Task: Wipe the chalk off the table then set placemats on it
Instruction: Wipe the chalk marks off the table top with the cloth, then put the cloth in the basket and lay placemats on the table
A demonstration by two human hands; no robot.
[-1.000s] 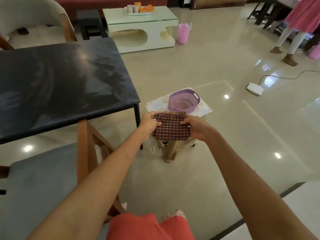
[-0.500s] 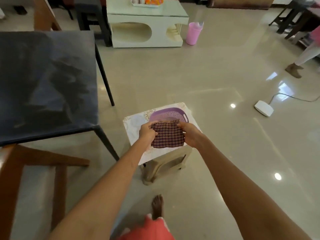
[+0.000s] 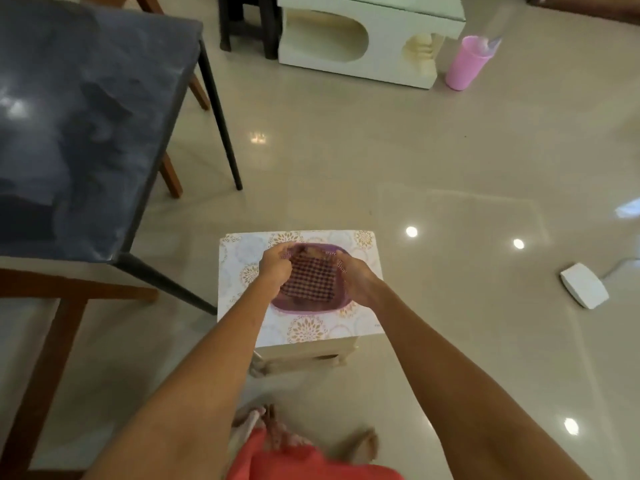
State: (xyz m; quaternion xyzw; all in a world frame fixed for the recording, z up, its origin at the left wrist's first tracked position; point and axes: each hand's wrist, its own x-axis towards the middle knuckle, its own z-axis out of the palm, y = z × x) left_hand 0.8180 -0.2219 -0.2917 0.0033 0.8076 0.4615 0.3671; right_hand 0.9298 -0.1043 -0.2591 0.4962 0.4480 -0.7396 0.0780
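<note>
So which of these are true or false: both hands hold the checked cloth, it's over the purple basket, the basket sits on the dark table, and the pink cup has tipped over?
1. Both hands, left hand and right hand, hold the checked cloth. True.
2. The cloth is over the purple basket. True.
3. The basket sits on the dark table. False: it sits on the small patterned stool beside it.
4. The pink cup has tipped over. False: it stands upright on the floor.

The purple basket (image 3: 304,308) is mostly hidden by the checked cloth (image 3: 310,280); motion blur smears both.
</note>
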